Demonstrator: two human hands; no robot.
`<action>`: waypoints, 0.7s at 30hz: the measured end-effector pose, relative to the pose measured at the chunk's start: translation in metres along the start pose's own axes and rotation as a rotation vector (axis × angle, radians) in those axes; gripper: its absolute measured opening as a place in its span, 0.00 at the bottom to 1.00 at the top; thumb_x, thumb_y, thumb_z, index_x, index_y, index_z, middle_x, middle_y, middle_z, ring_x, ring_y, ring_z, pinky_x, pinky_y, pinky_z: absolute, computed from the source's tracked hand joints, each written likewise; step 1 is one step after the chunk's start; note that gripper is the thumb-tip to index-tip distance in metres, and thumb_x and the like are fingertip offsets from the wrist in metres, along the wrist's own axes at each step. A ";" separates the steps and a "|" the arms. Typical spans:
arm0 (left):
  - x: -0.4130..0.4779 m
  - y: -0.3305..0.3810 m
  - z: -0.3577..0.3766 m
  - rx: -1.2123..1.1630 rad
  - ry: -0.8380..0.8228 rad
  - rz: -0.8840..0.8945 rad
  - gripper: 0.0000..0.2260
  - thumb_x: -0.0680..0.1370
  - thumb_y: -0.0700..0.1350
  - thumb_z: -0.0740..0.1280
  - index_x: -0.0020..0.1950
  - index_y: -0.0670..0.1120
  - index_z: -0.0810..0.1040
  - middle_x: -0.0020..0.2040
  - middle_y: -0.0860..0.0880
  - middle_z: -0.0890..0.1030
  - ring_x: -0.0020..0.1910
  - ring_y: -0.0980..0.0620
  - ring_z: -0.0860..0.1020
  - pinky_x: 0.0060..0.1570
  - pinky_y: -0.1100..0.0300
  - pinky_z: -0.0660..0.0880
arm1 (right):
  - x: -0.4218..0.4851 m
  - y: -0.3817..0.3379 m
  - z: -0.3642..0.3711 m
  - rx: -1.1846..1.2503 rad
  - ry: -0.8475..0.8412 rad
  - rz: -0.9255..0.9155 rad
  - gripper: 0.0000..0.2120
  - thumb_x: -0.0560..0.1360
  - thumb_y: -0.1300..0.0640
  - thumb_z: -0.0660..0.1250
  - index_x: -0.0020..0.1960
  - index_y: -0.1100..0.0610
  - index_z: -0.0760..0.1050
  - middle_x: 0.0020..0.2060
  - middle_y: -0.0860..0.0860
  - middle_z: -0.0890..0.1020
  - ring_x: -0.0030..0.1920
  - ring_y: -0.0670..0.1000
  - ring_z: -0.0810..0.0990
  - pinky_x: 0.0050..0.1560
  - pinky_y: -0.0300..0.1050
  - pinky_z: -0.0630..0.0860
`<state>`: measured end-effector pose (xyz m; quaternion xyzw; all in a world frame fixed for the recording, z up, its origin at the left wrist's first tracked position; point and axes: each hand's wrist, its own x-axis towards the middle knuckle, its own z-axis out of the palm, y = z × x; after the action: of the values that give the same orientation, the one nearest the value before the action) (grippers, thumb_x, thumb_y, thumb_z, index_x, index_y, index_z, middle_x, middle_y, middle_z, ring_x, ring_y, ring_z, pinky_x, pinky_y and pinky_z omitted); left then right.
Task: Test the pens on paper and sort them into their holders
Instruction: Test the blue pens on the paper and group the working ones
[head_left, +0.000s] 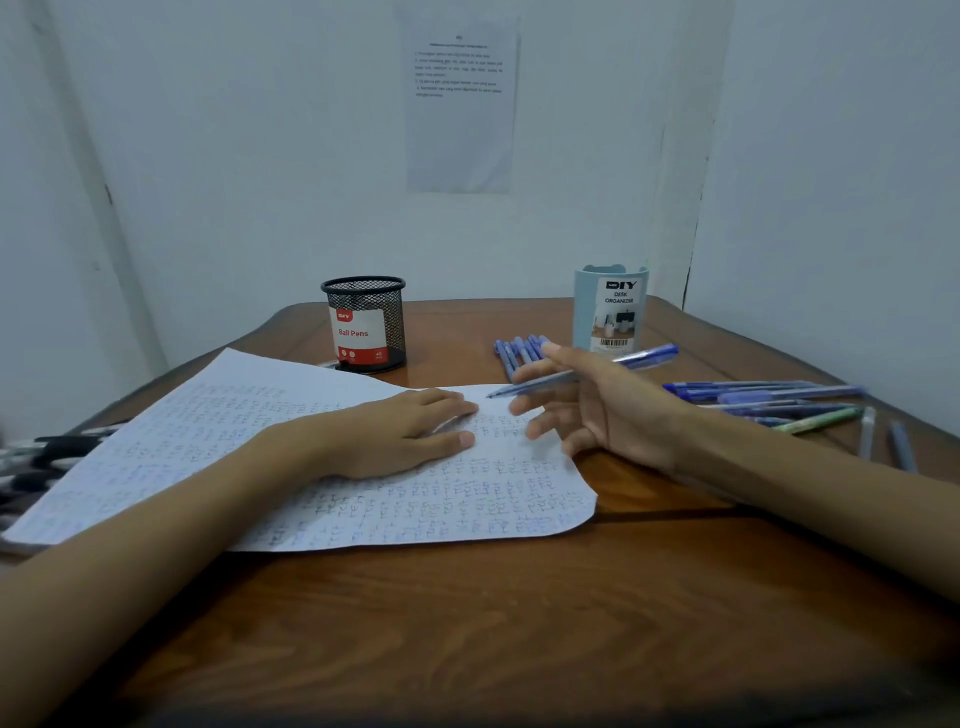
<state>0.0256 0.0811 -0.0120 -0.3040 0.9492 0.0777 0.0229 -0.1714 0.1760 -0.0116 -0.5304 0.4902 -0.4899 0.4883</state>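
Pen (640, 359) pinched in right hand (597, 410); left hand (400, 436) flat on paper (208, 441); wooden table (519, 623), white walls (260, 156).

Brown wooden table (519, 613) against pale walls (234, 156), printed notice (460, 104) taped up behind

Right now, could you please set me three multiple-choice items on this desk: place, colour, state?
1. Where does the black mesh holder stand? A beyond the paper's far edge; B on the paper; C under the paper.
2. What colour is the desk organizer? A red; B light blue; C black.
3. What is the right hand doing? A lying flat; B holding a blue pen; C gripping the holder.
Answers: 1 A, it stands past the sheet; 2 B, pale blue wall; 3 B, it grips the pen.
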 end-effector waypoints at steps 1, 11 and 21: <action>0.000 0.000 0.000 0.000 -0.002 -0.001 0.24 0.80 0.58 0.50 0.76 0.54 0.54 0.76 0.55 0.55 0.73 0.57 0.56 0.67 0.63 0.52 | -0.001 0.001 0.002 -0.048 -0.035 -0.005 0.14 0.72 0.46 0.61 0.49 0.55 0.76 0.38 0.50 0.83 0.35 0.46 0.81 0.27 0.36 0.75; 0.001 -0.001 0.002 -0.011 0.006 0.010 0.25 0.79 0.59 0.49 0.76 0.54 0.54 0.76 0.55 0.55 0.73 0.57 0.55 0.67 0.63 0.52 | -0.008 -0.001 0.019 -0.417 0.049 -0.152 0.22 0.66 0.41 0.63 0.27 0.58 0.66 0.19 0.50 0.65 0.18 0.45 0.61 0.20 0.32 0.59; 0.002 -0.003 0.002 -0.001 0.018 0.008 0.25 0.79 0.59 0.49 0.76 0.55 0.54 0.76 0.55 0.55 0.73 0.57 0.56 0.67 0.63 0.52 | -0.001 0.006 0.013 -0.407 -0.008 -0.209 0.21 0.72 0.56 0.69 0.27 0.59 0.62 0.19 0.46 0.65 0.21 0.42 0.65 0.24 0.30 0.64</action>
<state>0.0262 0.0781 -0.0150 -0.3008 0.9506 0.0756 0.0138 -0.1584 0.1768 -0.0179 -0.6678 0.5193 -0.4268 0.3196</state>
